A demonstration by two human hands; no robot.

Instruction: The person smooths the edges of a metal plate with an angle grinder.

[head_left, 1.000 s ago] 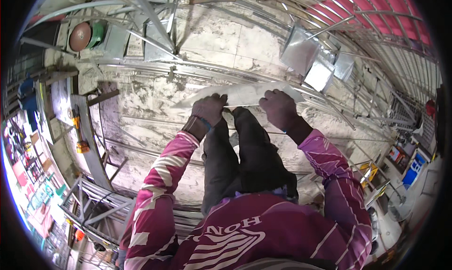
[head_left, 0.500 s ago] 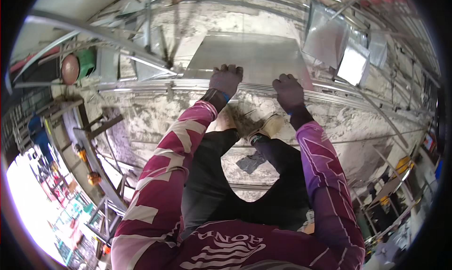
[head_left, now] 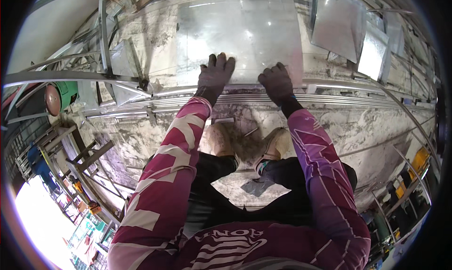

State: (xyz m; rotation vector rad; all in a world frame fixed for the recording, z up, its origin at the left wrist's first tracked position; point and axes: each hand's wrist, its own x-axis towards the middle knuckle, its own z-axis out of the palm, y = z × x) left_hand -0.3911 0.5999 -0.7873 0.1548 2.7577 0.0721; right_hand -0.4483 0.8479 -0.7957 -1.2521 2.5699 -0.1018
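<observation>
A large shiny grey metal sheet (head_left: 249, 39) lies in front of me, its near edge beside a bundle of long thin metal bars (head_left: 235, 99) running left to right. My left hand (head_left: 214, 77) rests over the near part of the sheet with its fingers apart and pointing away from me. To its right, my right hand (head_left: 276, 83) has its fingers curled at the sheet's near edge; what lies under the fingertips is hidden. Both forearms reach forward above my knees.
More metal sheets (head_left: 336, 27) stand at the far right. Metal frame tubes (head_left: 103, 39) cross the far left, near a green and reddish-brown round object (head_left: 59, 98). A grey rag (head_left: 256, 186) lies between my feet. At left stands a frame with a yellow-orange power tool (head_left: 94, 207).
More of the sheet's surface shows, and it reaches farther up the view. My left fingers have spread from a closed grip. The view has shifted, and my feet show more fully.
</observation>
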